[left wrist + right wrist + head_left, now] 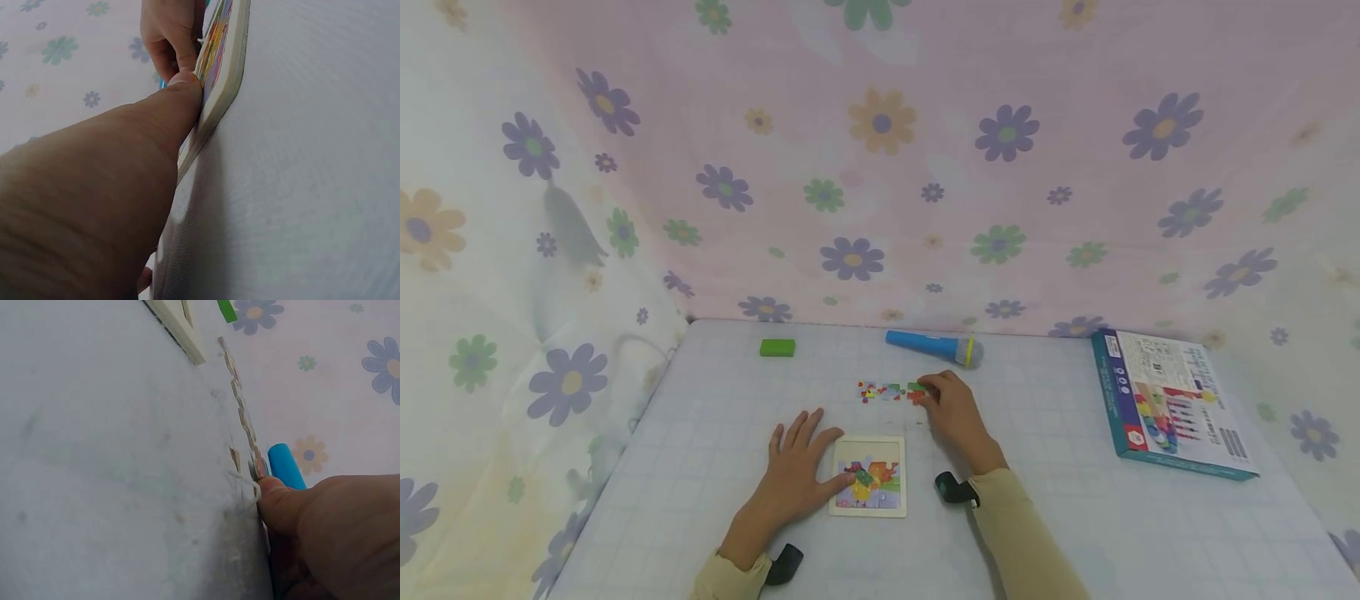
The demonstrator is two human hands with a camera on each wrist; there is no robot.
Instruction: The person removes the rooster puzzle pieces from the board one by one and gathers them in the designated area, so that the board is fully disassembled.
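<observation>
My left hand [801, 471] lies with fingers spread on the table beside a square jigsaw tray [868, 513]. Its thumb rests over the tray's left edge, touching the picture pieces inside. The lower part of the tray is filled; its upper part shows bare board. Beyond the tray, my right hand [957, 418] pinches a puzzle piece [916, 392] between thumb and fingers, at the right end of a short row of loose puzzle pieces [891, 392]. In the right wrist view the row [242, 412] appears edge-on, flat on the table, with the thumb [278, 497] at its near end.
A blue toy microphone [925, 343] lies behind the row. To its left is a green block [777, 347]. A flat printed box [1176, 404] sits at the right side of the table. Flowered cloth [880, 208] hangs behind and at both sides.
</observation>
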